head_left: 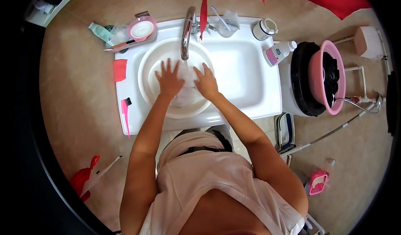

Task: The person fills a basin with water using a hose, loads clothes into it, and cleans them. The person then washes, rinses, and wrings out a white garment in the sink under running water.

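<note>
A round white basin stands in the left part of the white sink, under the chrome faucet. Water appears to run from the spout between my hands. My left hand is over the basin with its fingers spread. My right hand is opposite, fingers apart and pointing toward the faucet. Between and below them lies a whitish, partly see-through mass; whether it is cloth, plastic or foam I cannot tell. Both hands are at its edges, and neither visibly grips anything.
On the sink's left rim are a red cloth-like piece and a pink brush. A pink bowl sits behind. To the right stand a white bottle, a jar and a pink tub holding black material. Red fabric hangs above.
</note>
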Demonstrator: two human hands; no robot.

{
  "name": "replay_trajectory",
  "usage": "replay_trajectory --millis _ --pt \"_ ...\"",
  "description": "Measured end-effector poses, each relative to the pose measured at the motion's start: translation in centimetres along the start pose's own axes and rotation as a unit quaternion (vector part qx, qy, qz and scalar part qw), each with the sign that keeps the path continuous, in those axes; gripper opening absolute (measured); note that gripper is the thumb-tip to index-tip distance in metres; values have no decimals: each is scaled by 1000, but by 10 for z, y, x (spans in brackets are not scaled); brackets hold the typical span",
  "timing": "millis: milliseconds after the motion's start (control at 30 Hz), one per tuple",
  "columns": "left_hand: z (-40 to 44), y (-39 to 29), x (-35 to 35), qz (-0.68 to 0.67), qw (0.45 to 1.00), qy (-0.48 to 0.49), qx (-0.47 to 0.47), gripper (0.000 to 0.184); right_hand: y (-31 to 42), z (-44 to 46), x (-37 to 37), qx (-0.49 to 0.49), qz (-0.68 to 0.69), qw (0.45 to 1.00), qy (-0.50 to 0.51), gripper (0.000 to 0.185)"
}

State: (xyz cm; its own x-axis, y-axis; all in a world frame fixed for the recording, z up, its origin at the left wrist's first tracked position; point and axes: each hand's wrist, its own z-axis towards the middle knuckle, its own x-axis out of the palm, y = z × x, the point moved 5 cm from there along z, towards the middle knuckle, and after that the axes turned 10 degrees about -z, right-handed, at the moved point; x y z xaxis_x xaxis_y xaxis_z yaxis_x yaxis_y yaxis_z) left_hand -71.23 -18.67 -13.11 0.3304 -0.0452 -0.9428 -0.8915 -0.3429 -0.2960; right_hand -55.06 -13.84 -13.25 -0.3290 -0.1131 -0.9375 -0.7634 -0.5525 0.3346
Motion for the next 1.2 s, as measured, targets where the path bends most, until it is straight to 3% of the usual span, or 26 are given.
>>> replay_trajectory --millis 100,233,333,433,533,567,600,633,700,733,800,833,867,933,1067,1133,1167,1200 --pt "-2 -18 40 29 981 190 33 90 -4 -6 54 -7 -90 988 125 64" --pt "3 -16 56 133 960 243 47 88 2 -4 84 -39 -192 956 219 59" --pt "16 -10 73 126 966 212 73 62 -5 5 103 -28 -213 953 214 38" --pt "38 3 95 137 951 270 57 36 -8 14 106 -56 -178 945 267 23" --pt "43 12 95 113 960 257 19 24 -16 21 125 -24 -69 942 328 29" --pt "46 20 101 115 975 191 7 29 -22 22 124 89 132 949 271 30" --pt "45 15 90 46 987 151 1 32 -28 22 118 199 323 905 192 31" --pt "43 6 70 -26 993 111 -6 35 -35 19 112 294 494 812 96 32" --pt "37 3 59 -176 983 48 -8 44 -38 12 97 381 754 535 14 40" --pt "35 3 63 -256 966 31 3 49 -36 9 104 389 811 436 18 42" --pt "20 -8 57 -277 960 -5 44 60 -42 1 138 411 779 473 14 44" --pt "5 -42 37 -295 951 41 84 54 -49 -3 166 391 752 531 -3 45" --pt "-8 -69 10 -309 940 87 118 49 -40 -10 157 402 786 468 35 41" --pt "-29 -98 -10 -293 931 85 199 37 -24 -18 160 413 823 386 63 41" --pt "-34 -106 -12 -363 909 60 194 32 17 -15 180 400 868 277 96 42" --pt "-22 -97 -8 -206 962 38 175 30 29 -4 196 386 880 254 110 43" --pt "-18 -96 -9 -263 950 10 166 32 35 1 201 379 884 246 117 44" --pt "-9 -85 -7 -260 953 -32 149 31 35 5 205 373 878 275 118 44"
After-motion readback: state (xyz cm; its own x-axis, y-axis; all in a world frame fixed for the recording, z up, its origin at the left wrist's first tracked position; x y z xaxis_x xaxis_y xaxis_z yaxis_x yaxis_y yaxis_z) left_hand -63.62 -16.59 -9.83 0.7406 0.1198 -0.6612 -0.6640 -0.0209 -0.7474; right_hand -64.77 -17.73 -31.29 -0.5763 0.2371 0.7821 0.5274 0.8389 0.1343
